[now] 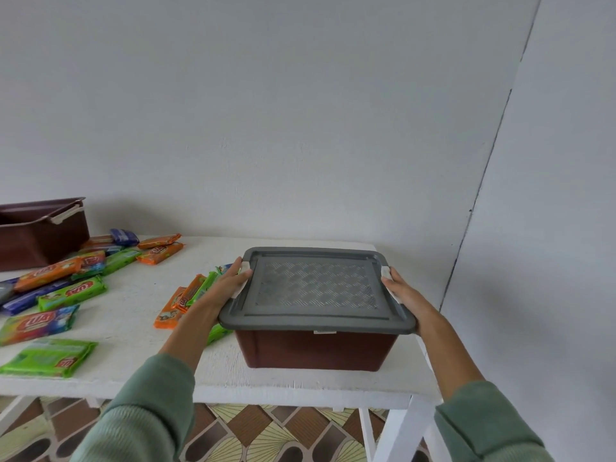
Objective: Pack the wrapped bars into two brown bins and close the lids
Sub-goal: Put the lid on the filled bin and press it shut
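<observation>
Near bin: a brown bin (pixel 316 350) stands on the right part of the white table (pixel 300 385), close to the front edge, between the two hands.
Lid: a grey lid (pixel 316 285) with a patterned centre lies flat on the near bin and covers it fully.
Left hand: the left hand (pixel 223 288) lies against the lid's left edge. Its thumb rests over the white left latch (pixel 245 266), and its fingers reach along the outer side of the latch, so the latch sits pinched between them.
Right hand: the right hand (pixel 405 296) lies against the lid's right edge. Its fingertips bend onto the white right latch (pixel 386 272) and grip it; the thumb is hidden.
Far bin: a second brown bin (pixel 40 235) stands open at the back left of the table, by the wall, well apart from both hands.
Wrapped bars: orange, green and blue wrapped bars (pixel 71 293) lie scattered over the left half of the table. A few (pixel 186 298) lie just beside and under the left wrist.
Sleeves: green sleeves (pixel 146 405) cover both forearms.
Floor: patterned tiles (pixel 266 435) show below the table.
</observation>
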The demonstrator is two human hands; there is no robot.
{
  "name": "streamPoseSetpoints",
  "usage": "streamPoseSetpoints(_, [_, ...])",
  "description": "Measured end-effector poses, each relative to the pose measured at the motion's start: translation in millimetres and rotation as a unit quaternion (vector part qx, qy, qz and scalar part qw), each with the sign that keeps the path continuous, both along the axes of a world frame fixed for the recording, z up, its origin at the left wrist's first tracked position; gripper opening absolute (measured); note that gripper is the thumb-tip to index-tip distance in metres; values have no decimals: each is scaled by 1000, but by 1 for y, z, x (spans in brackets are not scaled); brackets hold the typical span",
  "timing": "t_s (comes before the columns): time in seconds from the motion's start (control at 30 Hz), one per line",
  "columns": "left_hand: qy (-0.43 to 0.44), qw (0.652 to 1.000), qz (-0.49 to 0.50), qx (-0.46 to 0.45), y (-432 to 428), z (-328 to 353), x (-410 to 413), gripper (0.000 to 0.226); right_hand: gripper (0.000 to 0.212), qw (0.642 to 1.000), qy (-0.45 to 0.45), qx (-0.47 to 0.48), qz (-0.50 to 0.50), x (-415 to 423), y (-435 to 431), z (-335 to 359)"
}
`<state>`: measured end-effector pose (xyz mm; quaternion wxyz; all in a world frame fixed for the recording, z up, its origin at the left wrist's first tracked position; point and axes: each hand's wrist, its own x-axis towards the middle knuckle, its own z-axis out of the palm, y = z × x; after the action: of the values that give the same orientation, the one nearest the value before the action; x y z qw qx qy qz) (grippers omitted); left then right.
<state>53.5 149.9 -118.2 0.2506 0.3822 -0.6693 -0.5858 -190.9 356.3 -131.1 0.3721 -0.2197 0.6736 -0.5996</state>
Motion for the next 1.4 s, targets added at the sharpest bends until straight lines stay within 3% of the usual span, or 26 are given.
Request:
streamPoseSetpoints(0.07, [16, 1000, 8, 12, -2, -1, 0, 58, 59, 999, -23, -37, -2, -1, 2, -5])
streamPoseSetpoints(0.17, [35, 999, 9, 38, -6, 0, -2, 59, 60, 999, 11, -32, -2, -3, 1, -4])
streamPoseSetpoints(0.37, [79, 991, 15, 107, -22, 10, -15, 57, 28, 999, 44, -12, -10, -5, -4, 18])
streamPoseSetpoints(0.6, [92, 992, 10, 89, -68, 32, -49, 56, 18, 996, 78, -30, -23, -29, -33, 51])
streamPoseSetpoints(0.87, [121, 990, -8, 78, -153, 51, -125, 53, 28, 992, 99, -71, -42, -112, -115, 75])
streamPoseSetpoints(1.07, [115, 988, 38, 98, -187, 26, -172, 54, 49, 993, 98, -50, -36, -163, -175, 52])
streamPoseSetpoints(1.4, [82, 993, 28, 86, -229, -2, -206, 53, 57, 997, 63, -44, -29, -208, -225, 12])
